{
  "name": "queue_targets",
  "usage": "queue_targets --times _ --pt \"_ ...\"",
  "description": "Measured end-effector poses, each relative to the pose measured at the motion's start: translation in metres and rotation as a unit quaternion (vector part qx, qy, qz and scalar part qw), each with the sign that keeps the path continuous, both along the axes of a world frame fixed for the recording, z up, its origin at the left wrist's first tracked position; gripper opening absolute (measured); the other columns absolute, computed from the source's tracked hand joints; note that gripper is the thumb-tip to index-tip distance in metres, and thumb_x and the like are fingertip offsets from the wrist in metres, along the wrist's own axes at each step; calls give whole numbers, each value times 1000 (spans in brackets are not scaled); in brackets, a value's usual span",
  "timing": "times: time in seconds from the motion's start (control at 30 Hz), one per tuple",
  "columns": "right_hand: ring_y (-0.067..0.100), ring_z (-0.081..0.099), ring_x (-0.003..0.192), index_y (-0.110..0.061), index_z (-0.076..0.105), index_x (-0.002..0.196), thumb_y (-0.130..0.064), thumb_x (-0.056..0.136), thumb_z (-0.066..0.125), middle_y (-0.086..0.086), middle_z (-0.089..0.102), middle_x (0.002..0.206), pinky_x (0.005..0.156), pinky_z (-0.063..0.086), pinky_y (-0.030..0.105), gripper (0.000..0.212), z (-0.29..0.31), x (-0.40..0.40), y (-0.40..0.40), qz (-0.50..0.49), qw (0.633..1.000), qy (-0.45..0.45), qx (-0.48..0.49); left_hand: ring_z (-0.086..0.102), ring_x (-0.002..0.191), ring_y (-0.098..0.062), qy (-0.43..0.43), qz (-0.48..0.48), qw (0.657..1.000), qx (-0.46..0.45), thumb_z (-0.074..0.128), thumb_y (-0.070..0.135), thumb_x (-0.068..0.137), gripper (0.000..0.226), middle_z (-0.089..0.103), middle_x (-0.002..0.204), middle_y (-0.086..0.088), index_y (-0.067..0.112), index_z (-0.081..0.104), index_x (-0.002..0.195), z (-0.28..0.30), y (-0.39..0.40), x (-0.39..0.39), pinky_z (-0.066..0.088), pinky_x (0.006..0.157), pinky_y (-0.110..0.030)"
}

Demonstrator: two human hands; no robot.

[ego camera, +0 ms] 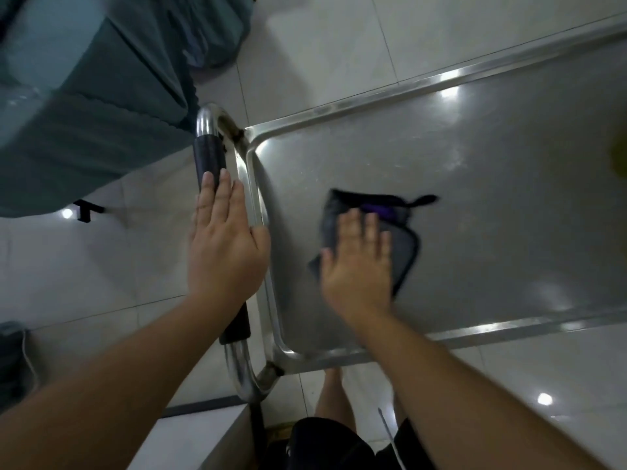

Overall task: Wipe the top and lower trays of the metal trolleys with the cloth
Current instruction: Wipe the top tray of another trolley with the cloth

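Top tray (458, 171) of the metal trolley: broad, shiny, rimmed, faint smears near the handle end. Handle (209, 157) steadied by left hand (225, 245), fingers straight and together, laid flat on the black grip. Cloth (403, 239), grey and folded, flat on the tray near its left corner, pressed under right hand (359, 262), fingers straight, slightly apart. Best wiped in overlapping passes, palm flat, right into the rim corners; lower tray out of view.

Teal drape (84, 106) top left; pale tiled floor (322, 45).
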State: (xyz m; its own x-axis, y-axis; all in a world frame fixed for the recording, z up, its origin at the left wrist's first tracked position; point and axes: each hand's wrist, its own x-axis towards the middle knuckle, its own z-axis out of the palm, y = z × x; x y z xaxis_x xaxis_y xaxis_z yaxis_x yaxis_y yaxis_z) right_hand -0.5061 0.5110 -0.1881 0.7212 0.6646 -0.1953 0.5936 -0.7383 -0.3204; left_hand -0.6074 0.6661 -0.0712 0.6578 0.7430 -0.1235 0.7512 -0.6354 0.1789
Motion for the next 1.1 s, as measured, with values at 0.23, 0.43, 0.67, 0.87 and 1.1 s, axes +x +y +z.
queue_targets --times 0.23,0.43,0.67,0.87,1.1 --pt "23 -16 158 -20 2 166 -50 108 15 -2 -1 174 127 -1 49 66 1 -54 45 291 956 26 9 -13 162 -13 5 1 1000 5 30 35 103 71 2 178 -4 9 16 168 1 0 0 -2 132 -41" --pt "20 16 158 -20 32 162 -51 104 41 -3 26 169 128 14 47 66 -3 59 -9 228 973 -35 26 -20 159 -5 0 4 1000 -14 21 41 107 69 -3 178 2 14 11 169 2 2 -3 -8 129 -33" --pt "29 13 158 -17 22 164 -55 101 20 4 18 172 127 11 53 74 1 248 -76 -48 997 -24 -58 -17 159 -5 -25 7 1000 -8 17 48 111 68 -2 178 2 17 7 169 -2 1 0 -6 129 -34" --pt "32 6 159 -14 17 165 -54 102 16 3 11 173 127 7 55 75 1 199 -15 -163 985 -19 -61 -17 161 -10 -19 -4 1000 17 21 47 112 67 -4 178 -1 15 6 169 -7 3 -2 -12 128 -31" --pt "29 -3 160 -15 8 166 -51 105 20 4 4 174 127 -1 51 71 7 30 91 93 995 9 -27 -15 161 -11 10 -17 999 43 21 50 112 70 -4 178 -3 13 6 169 -8 2 0 -13 129 -30"
